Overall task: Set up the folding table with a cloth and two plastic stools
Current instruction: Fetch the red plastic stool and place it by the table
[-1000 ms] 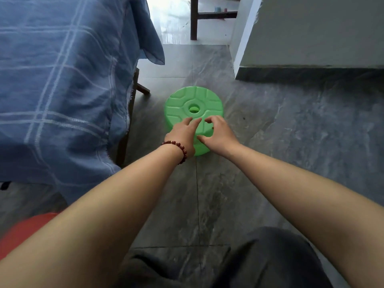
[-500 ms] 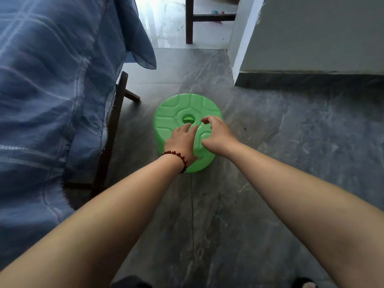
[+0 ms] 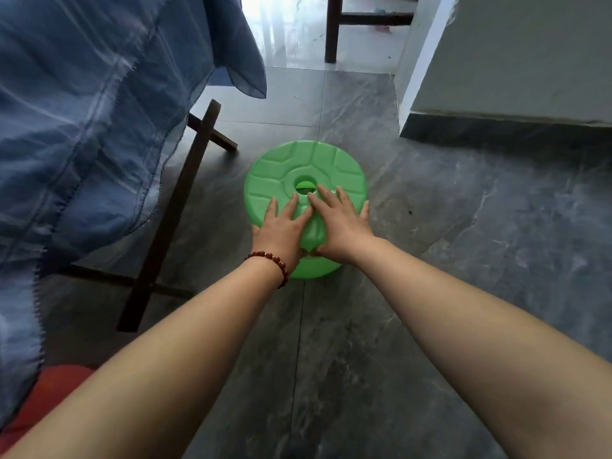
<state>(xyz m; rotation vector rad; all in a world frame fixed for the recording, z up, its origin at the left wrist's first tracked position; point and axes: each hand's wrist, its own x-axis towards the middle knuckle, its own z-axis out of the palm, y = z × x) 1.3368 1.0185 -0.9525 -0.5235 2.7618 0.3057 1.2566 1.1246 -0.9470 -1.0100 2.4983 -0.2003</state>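
Observation:
A round green plastic stool (image 3: pixel 298 164) with a hole in the middle of its top stands low on the grey floor, just right of the table. Both my hands lie flat on the near half of its top, fingers spread. My left hand (image 3: pixel 281 230), with a bead bracelet at the wrist, is beside my right hand (image 3: pixel 341 223), whose fingertips reach the hole. A blue checked cloth (image 3: pixel 99 94) covers the folding table at the left and hangs down over its dark crossed legs (image 3: pixel 178 200). Part of a red stool (image 3: pixel 49 389) shows at the bottom left.
A grey-white wall corner (image 3: pixel 496 61) with a dark skirting stands at the right rear. Dark wooden furniture legs (image 3: pixel 331 28) stand on the glossy floor beyond. Grey stone floor tiles (image 3: pixel 430 293) stretch to the right of the stool.
My view has moved closer and lower towards the stool. My hands went from curled fingers at the near rim to lying flat and spread on the top.

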